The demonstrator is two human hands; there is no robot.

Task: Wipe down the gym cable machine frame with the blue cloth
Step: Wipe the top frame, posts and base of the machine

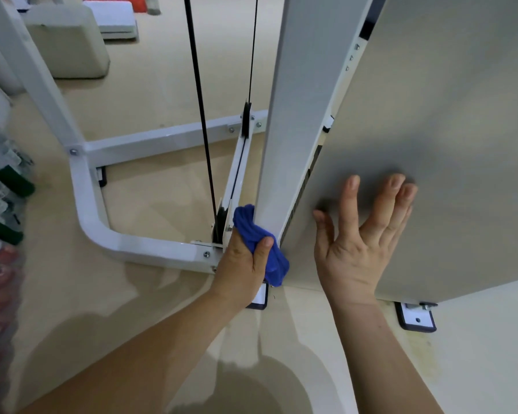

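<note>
The left hand [245, 261] comes in from the lower left on a bare forearm. Its fingers are curled round the bunched blue cloth [277, 265] and its thumb lies across the top. The cloth presses against the lower end of the white upright of the cable machine frame [299, 100], just beside a small lower pulley [221, 219].

The right hand [353, 255] is wide open and holds nothing. Its fingers are straight and spread, and the palm lies flat against the grey side panel [449, 115] near the panel's lower edge, with the forearm rising from the bottom of the view.

Two black cables [198, 85] run down between the frame members, one of them to an upper pulley [246, 118] on the crossbar. The white base tube [96, 213] curves over the beige floor [162, 70]. A bolted foot plate [417, 319] sits on the floor below the panel's corner. A pale padded cushion [69, 40] stands on the floor toward the far left corner.
</note>
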